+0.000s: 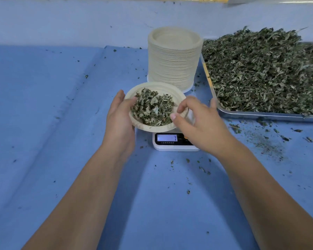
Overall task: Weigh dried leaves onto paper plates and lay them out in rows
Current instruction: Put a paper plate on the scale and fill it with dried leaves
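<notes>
A paper plate heaped with dried leaves is tilted slightly over a white digital scale whose display is lit. My left hand grips the plate's left rim, thumb on top and fingers beneath. My right hand is at the right rim with curled fingers, and its thumb and forefinger pinch the edge. The plate sits a little left of the scale's middle.
A tall stack of paper plates stands just behind the scale. A metal tray piled with dried leaves fills the right side. Leaf crumbs lie scattered over the blue cloth, which covers the table to the left and front.
</notes>
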The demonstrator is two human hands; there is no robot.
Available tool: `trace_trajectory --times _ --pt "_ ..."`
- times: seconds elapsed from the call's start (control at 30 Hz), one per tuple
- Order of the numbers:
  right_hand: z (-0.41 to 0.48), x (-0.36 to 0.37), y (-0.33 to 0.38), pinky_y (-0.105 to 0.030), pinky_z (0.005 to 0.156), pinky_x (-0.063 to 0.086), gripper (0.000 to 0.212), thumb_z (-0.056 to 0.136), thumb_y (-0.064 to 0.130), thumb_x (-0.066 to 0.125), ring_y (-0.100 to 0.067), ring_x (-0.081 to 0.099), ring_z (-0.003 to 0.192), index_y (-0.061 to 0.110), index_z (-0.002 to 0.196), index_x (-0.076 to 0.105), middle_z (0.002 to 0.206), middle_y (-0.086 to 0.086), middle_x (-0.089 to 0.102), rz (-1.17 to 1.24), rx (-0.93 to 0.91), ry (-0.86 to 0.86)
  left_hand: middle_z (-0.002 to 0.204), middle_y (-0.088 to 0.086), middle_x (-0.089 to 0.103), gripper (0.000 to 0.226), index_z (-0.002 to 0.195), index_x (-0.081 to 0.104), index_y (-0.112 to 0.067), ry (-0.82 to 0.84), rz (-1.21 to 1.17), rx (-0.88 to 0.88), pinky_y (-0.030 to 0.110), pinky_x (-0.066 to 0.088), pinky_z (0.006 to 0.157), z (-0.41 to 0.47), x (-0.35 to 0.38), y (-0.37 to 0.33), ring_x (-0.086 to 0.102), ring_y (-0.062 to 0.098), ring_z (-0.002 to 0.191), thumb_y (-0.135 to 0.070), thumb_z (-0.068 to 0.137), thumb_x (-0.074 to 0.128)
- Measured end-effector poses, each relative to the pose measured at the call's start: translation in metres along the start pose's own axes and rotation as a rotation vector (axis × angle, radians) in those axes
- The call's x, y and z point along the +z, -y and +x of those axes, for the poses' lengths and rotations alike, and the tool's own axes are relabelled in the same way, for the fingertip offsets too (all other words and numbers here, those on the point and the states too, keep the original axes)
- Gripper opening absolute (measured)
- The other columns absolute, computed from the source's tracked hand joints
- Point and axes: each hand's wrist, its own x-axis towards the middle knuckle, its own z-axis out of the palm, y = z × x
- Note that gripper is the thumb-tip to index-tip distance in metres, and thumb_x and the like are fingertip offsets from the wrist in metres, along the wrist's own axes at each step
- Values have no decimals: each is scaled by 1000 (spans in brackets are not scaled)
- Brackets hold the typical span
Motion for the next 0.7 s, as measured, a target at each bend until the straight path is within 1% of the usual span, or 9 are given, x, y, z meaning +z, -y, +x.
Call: trace_trajectory --times 0.07,0.1,0.17,0.2,0.3,0.37,0.47,0.57,0.7 --pt "1 4 14 -50 125 3 25 92 52 58 7 49 99 29 100 52 101 18 54 -7 -39 95 153 11 50 58 156 36 -10 -45 -24 7 44 47 112 -4 -12 -15 61 22 129 -9 101 53" --pt "1 7 22 -43 123 12 28 90 54 60 3 50 98 32 104 51 107 18 54 2 -46 138 152 13 52 55 155 38 -8 -63 -33 7 46 48 111 -5 -20 -22 61 25 129 -9 101 52" --pt "3 14 37 -23 97 40 33 89 58 62 -1 55 86 40 113 49 109 22 58 55 -22 209 144 14 58 46 149 46 -10 -105 -41 -5 48 51 107 -8 -39 -38 64 26 124 -10 102 49" --pt "3 20 46 -22 83 44 34 90 58 61 0 60 85 43 118 48 110 21 61 125 5 228 141 13 61 43 145 50 -11 -134 -47 -10 49 53 105 -10 -48 -45 66 26 121 -10 102 48" --pt "3 46 73 -13 73 46 23 101 35 58 14 62 86 35 123 53 119 14 69 426 83 181 134 11 64 38 137 57 -13 -261 -74 13 48 56 99 -18 -76 -66 68 25 115 -8 101 47" --pt "3 64 92 -4 63 41 19 101 17 57 19 60 81 30 115 57 105 20 73 513 126 123 129 11 66 41 138 58 -12 -321 -82 32 52 56 99 -25 -95 -78 70 27 112 -5 101 44" --pt "3 84 123 -14 62 48 20 97 12 60 7 67 74 30 106 60 88 25 75 642 229 99 123 13 69 44 141 56 -10 -377 -112 28 54 57 97 -37 -125 -93 72 29 108 -2 101 39" --pt "5 97 151 -24 53 50 22 95 5 60 -10 69 64 24 107 60 94 8 77 845 339 128 124 13 69 47 143 54 -10 -409 -132 40 53 58 96 -46 -152 -104 72 29 106 -1 101 37" --pt "5 117 182 -25 49 50 21 93 3 61 -14 65 58 20 106 61 89 -3 74 961 432 169 122 10 68 47 143 55 -11 -460 -192 52 54 58 94 -54 -182 -117 73 28 103 0 100 38"
